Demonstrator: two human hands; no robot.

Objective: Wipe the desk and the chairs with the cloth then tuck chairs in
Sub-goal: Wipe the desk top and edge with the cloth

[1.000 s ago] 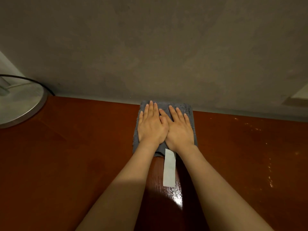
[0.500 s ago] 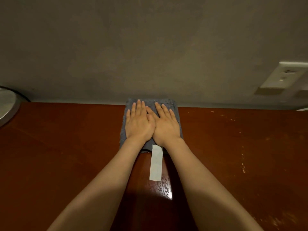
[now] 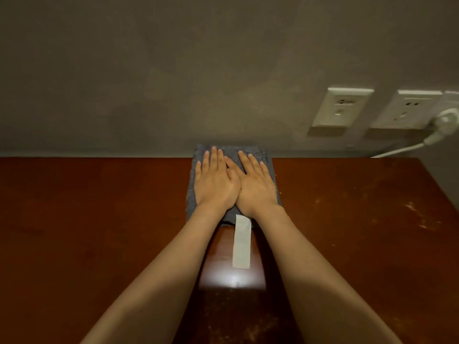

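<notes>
A folded grey cloth (image 3: 267, 158) lies on the dark red-brown wooden desk (image 3: 99, 219), pushed up against the wall at the desk's far edge. My left hand (image 3: 214, 180) and my right hand (image 3: 255, 184) press flat on the cloth side by side, fingers straight and pointing at the wall, thumbs touching. A long white label (image 3: 241, 244) hangs off the cloth's near edge and lies on the desk between my forearms. No chair is in view.
A grey wall (image 3: 198, 70) rises directly behind the desk. Two white sockets (image 3: 341, 108) sit on it at the right, one with a white plug and cable (image 3: 444, 122). The desk's right edge (image 3: 439, 184) slants away; scuffs mark the wood there.
Both hands have slid the cloth to the right along the wall edge. The round lamp base at the left has left the view, and the sockets and the desk's right edge have come in.
</notes>
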